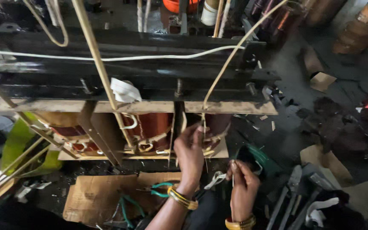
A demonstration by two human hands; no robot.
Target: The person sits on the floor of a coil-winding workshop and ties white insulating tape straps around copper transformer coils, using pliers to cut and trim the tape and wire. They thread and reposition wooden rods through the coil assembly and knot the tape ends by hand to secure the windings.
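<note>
A large dark metal transformer frame [124, 64] stands before me, with copper-coloured coils [150, 127] beneath its top beam. My left hand [190, 149], with gold bangles at the wrist, reaches up to the right-hand coil [218, 125] and pinches the cream insulating strips and a thin lead there. My right hand [243, 187], also bangled, is lower and to the right, with fingers closed on a thin white strip or wire that runs up toward the coil. Cream sleeved leads [99, 64] rise from the coils across the frame.
Flattened cardboard [94, 196] lies on the floor with green-handled pliers [160, 189]. Metal shears and tools [294, 191] lie at the lower right. More wound coils [363, 25] stand at the upper right. Green and yellow cloth [18, 140] is at the left.
</note>
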